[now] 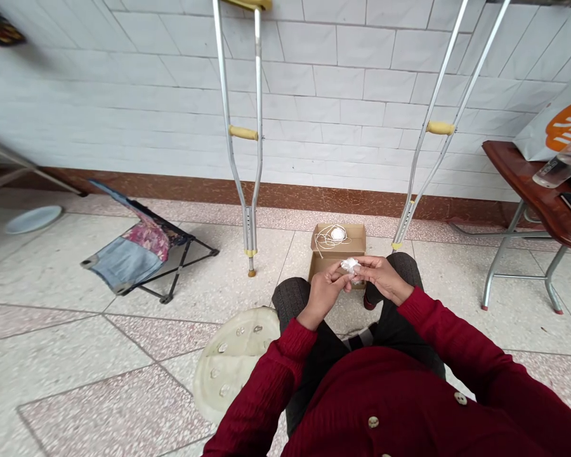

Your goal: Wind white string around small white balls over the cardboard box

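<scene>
Between my two hands, above my knees, is a small white crumpled piece (350, 265), too small to tell its material. My left hand (324, 293) pinches it from the left, with thumb and fingers closed. From the right, my right hand (384, 277) grips its other side with the fingertips. Just beyond the hands an open cardboard box (316, 240) stands on the floor, partly hidden by them. On the box's raised flap lie a white ball of string (337, 234) and loose loops of pale cord.
Two crutches (250, 219) (404, 222) lean on the tiled wall. To the left are a folding stool (133, 254) and a pale plate (33, 219) on the floor. A round pale lid-like disc (238, 362) lies beside my left leg. A brown table (528, 184) stands right, bearing a bottle (557, 170).
</scene>
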The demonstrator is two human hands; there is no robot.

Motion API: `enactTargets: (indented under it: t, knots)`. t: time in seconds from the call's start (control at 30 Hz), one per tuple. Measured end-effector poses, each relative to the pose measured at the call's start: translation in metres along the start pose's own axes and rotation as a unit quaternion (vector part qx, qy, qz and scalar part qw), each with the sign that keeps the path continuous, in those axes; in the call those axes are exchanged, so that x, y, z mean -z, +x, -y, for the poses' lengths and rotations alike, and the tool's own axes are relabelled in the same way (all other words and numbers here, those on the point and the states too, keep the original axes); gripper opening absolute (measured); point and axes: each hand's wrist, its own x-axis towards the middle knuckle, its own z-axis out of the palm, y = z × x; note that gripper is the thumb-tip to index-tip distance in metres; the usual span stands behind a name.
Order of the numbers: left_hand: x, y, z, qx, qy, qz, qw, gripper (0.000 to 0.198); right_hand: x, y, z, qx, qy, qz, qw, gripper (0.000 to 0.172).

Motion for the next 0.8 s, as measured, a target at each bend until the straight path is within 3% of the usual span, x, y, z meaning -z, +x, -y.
enactTargets:
  t: [0.07,0.17,0.23,0.33,0.47,0.53,0.67,0.73,0.8]
  knots:
    - [-0.004,-0.007,-0.001,0.009,-0.019,-0.010,1.000,0.045,0.000,0.004,0.000,0.014,0.004,-0.036,0.999,0.033]
    - [-0.011,-0.020,0.003,0.016,-0.026,0.005,1.000,0.027,-0.001,0.010,0.001,0.024,0.016,-0.069,0.997,0.031]
    - [-0.013,-0.026,0.011,0.012,0.003,0.024,1.000,0.032,-0.002,0.011,0.001,0.031,0.019,-0.070,0.997,0.031]
    - [-0.008,-0.022,0.025,0.010,0.038,0.060,0.997,0.041,-0.004,0.007,0.002,0.026,0.005,-0.014,1.000,0.031]
    - [0.015,0.010,0.027,0.000,0.125,0.133,0.983,0.038,-0.002,-0.001,0.005,-0.035,-0.058,0.108,0.992,0.035]
    - [0.026,0.030,0.014,-0.043,0.249,0.161,0.954,0.034,0.004,-0.001,0.004,-0.074,-0.091,0.119,0.986,0.038]
    - [0.027,0.058,-0.027,-0.188,0.495,0.148,0.835,0.029,0.018,0.007,-0.006,-0.082,-0.163,0.044,0.982,0.039]
    - [0.019,0.061,-0.044,-0.234,0.548,0.142,0.791,0.031,0.024,0.014,-0.011,-0.062,-0.163,-0.008,0.985,0.040]
    - [0.009,0.057,-0.050,-0.251,0.568,0.139,0.772,0.033,0.030,0.022,-0.014,-0.044,-0.138,-0.055,0.988,0.041]
